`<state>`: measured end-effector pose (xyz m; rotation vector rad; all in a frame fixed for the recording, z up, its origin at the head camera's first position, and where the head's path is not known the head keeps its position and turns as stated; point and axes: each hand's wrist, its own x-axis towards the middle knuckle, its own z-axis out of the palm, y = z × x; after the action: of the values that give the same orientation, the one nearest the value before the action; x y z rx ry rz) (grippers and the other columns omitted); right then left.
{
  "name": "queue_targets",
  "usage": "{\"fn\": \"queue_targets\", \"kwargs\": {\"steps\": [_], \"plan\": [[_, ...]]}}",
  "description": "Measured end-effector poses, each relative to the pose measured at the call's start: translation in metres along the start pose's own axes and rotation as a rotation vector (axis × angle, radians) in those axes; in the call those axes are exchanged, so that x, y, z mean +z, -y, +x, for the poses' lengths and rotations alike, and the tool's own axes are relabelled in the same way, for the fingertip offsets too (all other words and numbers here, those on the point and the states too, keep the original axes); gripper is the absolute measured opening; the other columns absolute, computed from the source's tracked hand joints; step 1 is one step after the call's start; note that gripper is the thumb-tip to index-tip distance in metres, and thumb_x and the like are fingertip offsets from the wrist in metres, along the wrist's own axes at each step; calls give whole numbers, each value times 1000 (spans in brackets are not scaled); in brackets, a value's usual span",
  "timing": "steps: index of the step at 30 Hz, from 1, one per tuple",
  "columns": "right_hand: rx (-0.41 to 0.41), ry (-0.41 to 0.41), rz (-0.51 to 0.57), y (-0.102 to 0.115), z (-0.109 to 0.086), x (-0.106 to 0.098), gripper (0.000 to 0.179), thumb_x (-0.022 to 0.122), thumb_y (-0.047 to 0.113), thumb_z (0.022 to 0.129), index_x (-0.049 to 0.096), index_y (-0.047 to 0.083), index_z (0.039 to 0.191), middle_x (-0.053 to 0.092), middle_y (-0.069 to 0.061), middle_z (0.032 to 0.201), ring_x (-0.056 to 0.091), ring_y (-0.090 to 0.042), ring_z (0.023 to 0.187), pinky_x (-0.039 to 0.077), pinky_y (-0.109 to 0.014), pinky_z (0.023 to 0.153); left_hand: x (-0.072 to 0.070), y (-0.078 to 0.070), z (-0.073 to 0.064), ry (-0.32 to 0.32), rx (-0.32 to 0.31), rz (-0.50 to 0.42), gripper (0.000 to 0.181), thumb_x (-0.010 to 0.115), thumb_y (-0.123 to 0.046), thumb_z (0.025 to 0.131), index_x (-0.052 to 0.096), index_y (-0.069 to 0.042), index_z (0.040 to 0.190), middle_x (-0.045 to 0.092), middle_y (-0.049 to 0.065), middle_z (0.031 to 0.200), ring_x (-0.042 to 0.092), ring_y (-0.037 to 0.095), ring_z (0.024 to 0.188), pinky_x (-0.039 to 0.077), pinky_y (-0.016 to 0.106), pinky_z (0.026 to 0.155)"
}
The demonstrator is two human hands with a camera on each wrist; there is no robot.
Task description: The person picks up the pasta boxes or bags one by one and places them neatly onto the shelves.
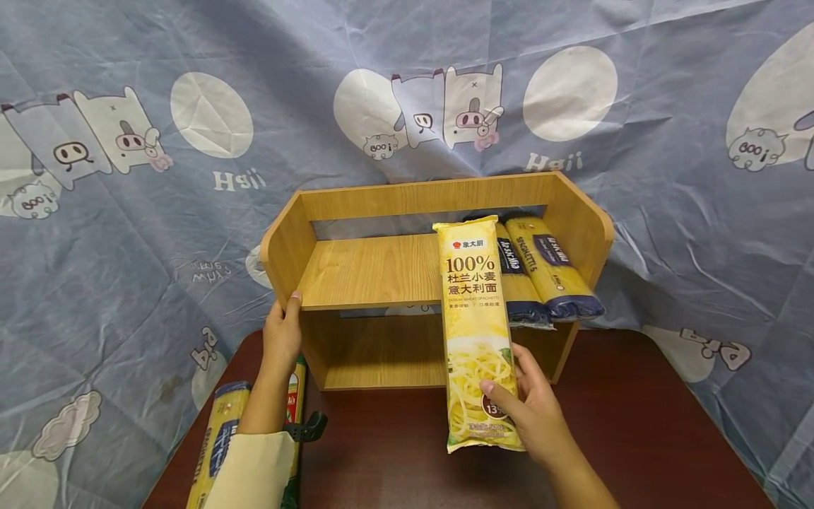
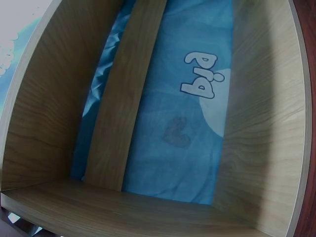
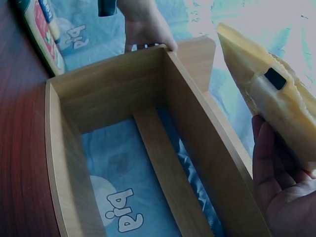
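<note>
In the head view my right hand (image 1: pixel 534 410) grips the lower end of a yellow spaghetti packet (image 1: pixel 473 311), thumb on its printed front. The packet stands nearly upright in front of the wooden shelf (image 1: pixel 369 272), hiding part of it. On the other side my left hand (image 1: pixel 282 329) holds the shelf's left side panel near the middle board. The right wrist view shows the packet's back (image 3: pixel 276 89) above the fingers (image 3: pixel 266 158), and the left hand (image 3: pixel 145 27) at the shelf's end panel. The left hand is out of sight in the left wrist view.
Two spaghetti packs (image 1: pixel 550 265) lie side by side on the upper board at the right, ends jutting over its front edge. Left of the shelf, a blue-ended spaghetti pack (image 1: pixel 219 438) and a green-red pack (image 1: pixel 294 396) lie on the dark red table (image 1: pixel 381 445). Patterned cloth (image 1: pixel 286 42) hangs behind.
</note>
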<state>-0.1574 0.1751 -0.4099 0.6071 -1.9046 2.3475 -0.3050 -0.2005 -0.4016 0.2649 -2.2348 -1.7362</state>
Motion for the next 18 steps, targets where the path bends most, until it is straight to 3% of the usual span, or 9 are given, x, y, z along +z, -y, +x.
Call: {"fn": "queue_targets", "kwargs": {"steps": [7,18], "plan": [[103,-29,39,-2,8,7,48,53,3,103,32,15,145,70,-1,111,76,-25,88,61,-50,68,-1,1,1,-4,-4,6,67,42,-65,100,50,-17,146,56,19,140,52,36,126,39,52,111],[193,-52,84,-5,19,13,44,55,10,103,34,17,141,69,1,107,75,-20,86,62,-47,70,0,2,3,-5,-1,-19,63,44,-61,101,50,-17,146,56,19,140,52,34,126,39,51,111]]}}
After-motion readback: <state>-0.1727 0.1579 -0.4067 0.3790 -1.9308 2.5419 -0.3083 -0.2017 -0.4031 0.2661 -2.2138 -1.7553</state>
